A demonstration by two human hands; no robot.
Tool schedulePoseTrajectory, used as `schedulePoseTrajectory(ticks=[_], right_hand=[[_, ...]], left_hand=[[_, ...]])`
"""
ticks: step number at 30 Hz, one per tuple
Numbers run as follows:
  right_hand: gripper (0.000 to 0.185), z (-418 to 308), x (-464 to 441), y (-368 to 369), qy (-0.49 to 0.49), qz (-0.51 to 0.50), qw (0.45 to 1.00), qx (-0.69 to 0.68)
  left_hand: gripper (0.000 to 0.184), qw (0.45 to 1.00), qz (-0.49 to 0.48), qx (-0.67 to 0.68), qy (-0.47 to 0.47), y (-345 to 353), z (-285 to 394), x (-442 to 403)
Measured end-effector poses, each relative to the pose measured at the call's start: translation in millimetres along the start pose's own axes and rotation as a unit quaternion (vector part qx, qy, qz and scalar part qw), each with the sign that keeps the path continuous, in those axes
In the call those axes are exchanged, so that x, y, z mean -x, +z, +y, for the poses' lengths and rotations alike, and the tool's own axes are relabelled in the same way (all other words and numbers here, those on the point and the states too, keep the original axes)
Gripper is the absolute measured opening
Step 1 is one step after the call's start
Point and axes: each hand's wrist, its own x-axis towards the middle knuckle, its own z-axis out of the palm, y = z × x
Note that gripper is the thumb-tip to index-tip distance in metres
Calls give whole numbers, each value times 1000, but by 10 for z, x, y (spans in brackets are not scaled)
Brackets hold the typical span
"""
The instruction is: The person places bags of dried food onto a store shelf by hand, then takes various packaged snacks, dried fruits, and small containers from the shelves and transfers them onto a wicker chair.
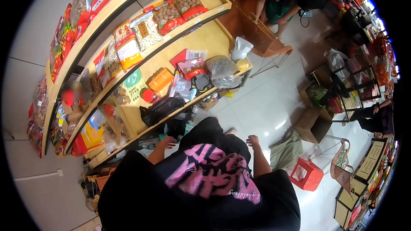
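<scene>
My left hand [169, 142] hangs beside my dark trousers with its fingers loosely stretched out and nothing in it. It is nearest to the front edge of the lowest wooden shelf [150, 133], where a crumpled black plastic bag [162, 110] lies. On the other side of my body, my right hand [252, 140] is held over the tiled floor, empty, with the fingers apart. Further along that shelf are a red-lidded jar [149, 96], an orange box [160, 79], a red snack bag [191, 67] and a clear plastic bag [222, 70].
Packaged dry goods [147, 30] line the upper shelves. A wicker chair [263, 38] stands beyond the shelf end, near a seated person [284, 0]. To the right are a red stool [306, 174], a cardboard box [314, 124], a greenish cloth [286, 150] and another wicker chair [342, 169].
</scene>
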Motion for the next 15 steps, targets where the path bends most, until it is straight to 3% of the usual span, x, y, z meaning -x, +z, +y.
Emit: schedulePoseTrajectory(ticks=[2,6,7,8,9,10,11,12,13,14,15], right_hand=[[28,-153,-171,-28,-10,-8,1000,29],[27,-445,-175,110,-42,15,998,38],[25,-230,-469,161,-262,-21,925,273],[25,-187,-832,126,-343,-7,721,602],[25,415,-1749,69,-389,6,750,535],[26,510,-1917,116,-435,14,770,466],[26,541,-2109,-49,-392,-16,808,439],[25,415,-2124,-181,-347,-46,842,411],[25,-354,-969,-272,-210,-53,955,202],[29,-716,-747,-293,-16,-80,994,70],[32,-935,-791,-341,30,-40,996,78]], left_hand=[[30,996,9,-43,-78,33,-16,-118],[31,993,22,-41,-110,127,105,-396],[30,991,25,-33,-125,95,156,-410],[30,992,15,-25,-120,84,288,-494],[29,990,-85,-89,-65,-21,443,-548],[27,971,-182,-152,-6,-31,626,-587],[27,972,-189,-142,-2,-11,759,-636],[25,987,-122,-97,47,42,1015,-522],[23,993,-51,-53,90,34,1267,-369],[22,992,23,-13,127,-25,1453,-290],[24,983,41,13,177,-82,1562,-336]])
